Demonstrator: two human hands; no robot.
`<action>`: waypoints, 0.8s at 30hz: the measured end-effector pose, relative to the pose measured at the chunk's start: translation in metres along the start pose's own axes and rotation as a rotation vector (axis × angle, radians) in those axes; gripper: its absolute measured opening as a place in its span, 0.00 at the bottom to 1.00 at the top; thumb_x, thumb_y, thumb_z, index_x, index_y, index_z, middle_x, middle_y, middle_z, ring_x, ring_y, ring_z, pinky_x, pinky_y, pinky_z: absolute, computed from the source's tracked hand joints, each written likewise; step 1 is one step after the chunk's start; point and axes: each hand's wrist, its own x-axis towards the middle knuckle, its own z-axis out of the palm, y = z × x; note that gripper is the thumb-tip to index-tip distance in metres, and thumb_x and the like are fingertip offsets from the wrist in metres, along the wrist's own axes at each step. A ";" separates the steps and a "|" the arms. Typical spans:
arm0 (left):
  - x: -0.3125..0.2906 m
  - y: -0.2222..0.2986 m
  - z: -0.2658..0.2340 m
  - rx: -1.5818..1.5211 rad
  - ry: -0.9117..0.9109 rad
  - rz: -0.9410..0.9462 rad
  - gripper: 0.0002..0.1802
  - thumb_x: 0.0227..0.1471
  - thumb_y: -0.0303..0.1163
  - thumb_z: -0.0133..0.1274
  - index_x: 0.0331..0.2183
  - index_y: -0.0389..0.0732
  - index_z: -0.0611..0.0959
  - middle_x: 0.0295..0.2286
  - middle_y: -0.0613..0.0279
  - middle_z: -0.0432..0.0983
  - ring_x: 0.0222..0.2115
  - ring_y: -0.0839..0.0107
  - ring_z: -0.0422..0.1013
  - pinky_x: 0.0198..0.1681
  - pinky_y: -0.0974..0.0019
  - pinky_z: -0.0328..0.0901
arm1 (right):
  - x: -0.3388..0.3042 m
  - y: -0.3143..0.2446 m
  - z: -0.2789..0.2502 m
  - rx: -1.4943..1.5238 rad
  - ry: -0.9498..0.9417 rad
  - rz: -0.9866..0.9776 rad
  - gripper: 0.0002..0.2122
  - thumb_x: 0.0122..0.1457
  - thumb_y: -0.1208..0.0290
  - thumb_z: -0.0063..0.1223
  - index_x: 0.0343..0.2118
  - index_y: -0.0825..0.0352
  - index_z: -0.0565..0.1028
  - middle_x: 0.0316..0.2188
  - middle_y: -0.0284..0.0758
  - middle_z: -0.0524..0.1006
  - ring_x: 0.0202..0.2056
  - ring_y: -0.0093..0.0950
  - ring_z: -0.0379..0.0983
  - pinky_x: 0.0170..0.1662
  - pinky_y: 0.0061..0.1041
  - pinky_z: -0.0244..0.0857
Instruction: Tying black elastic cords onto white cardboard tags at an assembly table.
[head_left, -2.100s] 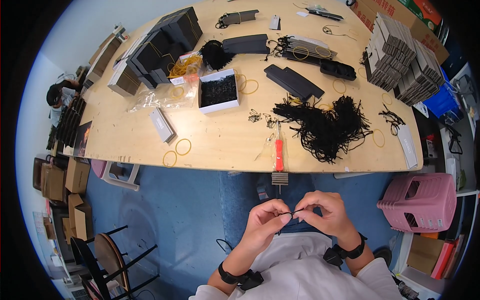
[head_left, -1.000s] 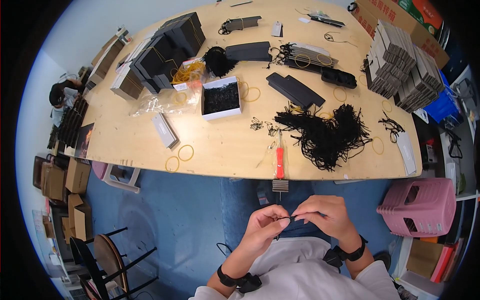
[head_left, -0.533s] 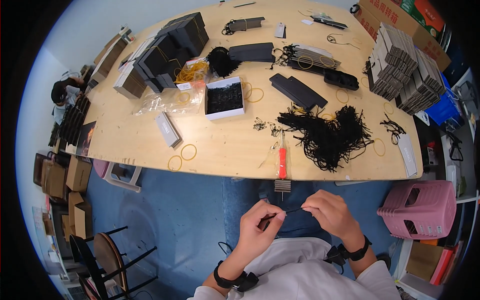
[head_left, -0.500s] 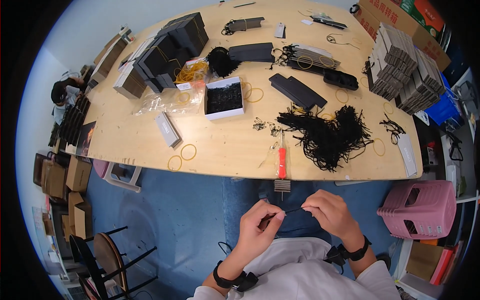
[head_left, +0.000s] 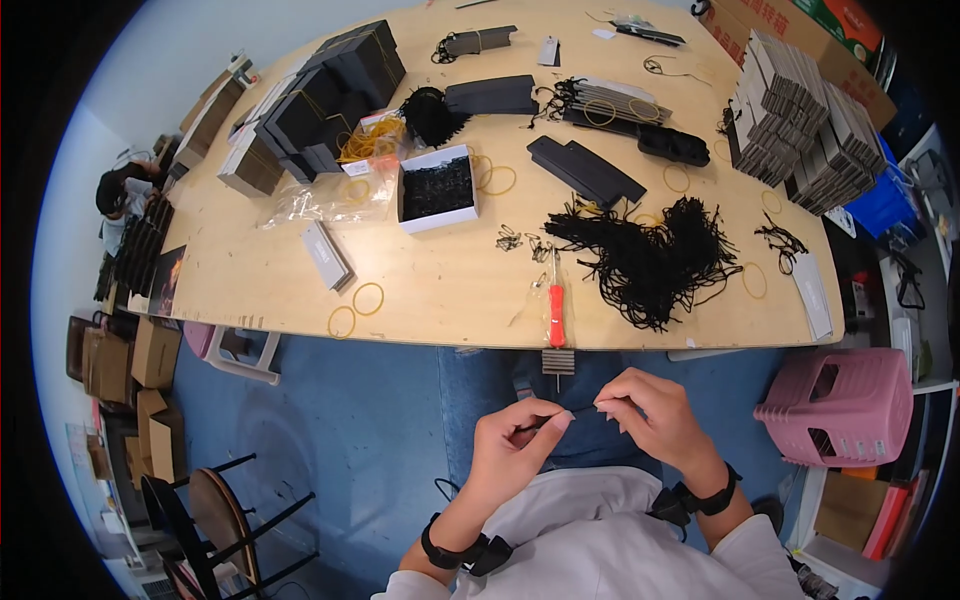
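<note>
Below the table's front edge, my left hand [head_left: 522, 442] and my right hand [head_left: 652, 418] face each other over my lap. Thumb and fingers of each are pinched on a thin black cord [head_left: 585, 409], a short stretch of which spans the gap between them. The rest of it is hidden by my fingers. Nearest on the table lies a red-handled tool [head_left: 556, 318] with a thin metal shaft, pointing away from me. To its right spreads a tangled heap of black cords [head_left: 655, 262]. Small metal pieces [head_left: 510, 238] lie past the tool's tip.
A white box [head_left: 438, 215] of small black pieces stands left of centre. Dark board stacks [head_left: 330, 95] rise at back left, grey bundles [head_left: 780, 105] at back right. Rubber bands [head_left: 368, 298] lie scattered. A pink stool [head_left: 838, 408] is at right, a chair [head_left: 215, 520] at lower left.
My hands have shifted slightly and stay pinched on the cord, with the visible stretch between them a little shorter. The whole view has shifted slightly; the things on the table stay put.
</note>
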 end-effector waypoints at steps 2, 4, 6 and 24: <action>0.002 -0.011 0.001 -0.139 0.009 -0.044 0.03 0.53 0.24 0.54 0.30 0.35 0.80 0.18 0.74 0.68 0.18 0.88 0.56 0.21 0.81 0.52 | 0.001 0.004 0.000 -0.186 0.006 -0.194 0.04 0.51 0.81 0.56 0.30 0.69 0.73 0.24 0.36 0.73 0.24 0.32 0.72 0.27 0.25 0.66; 0.003 -0.019 0.001 -0.259 0.106 0.075 0.03 0.53 0.24 0.55 0.31 0.35 0.82 0.19 0.75 0.68 0.19 0.89 0.56 0.21 0.81 0.51 | 0.000 0.004 0.003 -0.209 -0.002 -0.208 0.05 0.51 0.81 0.56 0.30 0.69 0.73 0.24 0.37 0.73 0.25 0.33 0.72 0.28 0.26 0.66; -0.001 -0.013 -0.002 -0.403 0.087 -0.054 0.04 0.52 0.24 0.55 0.31 0.35 0.83 0.19 0.75 0.68 0.18 0.88 0.56 0.21 0.81 0.51 | -0.002 0.005 0.007 -0.234 -0.009 -0.220 0.05 0.50 0.81 0.56 0.30 0.69 0.73 0.25 0.37 0.74 0.26 0.34 0.72 0.28 0.28 0.67; -0.002 -0.026 0.009 -0.400 -0.123 -0.126 0.04 0.47 0.21 0.58 0.29 0.33 0.83 0.23 0.71 0.71 0.21 0.86 0.58 0.23 0.79 0.52 | 0.000 0.003 0.003 -0.154 -0.103 -0.338 0.06 0.48 0.81 0.56 0.30 0.68 0.73 0.25 0.36 0.74 0.26 0.31 0.73 0.27 0.25 0.68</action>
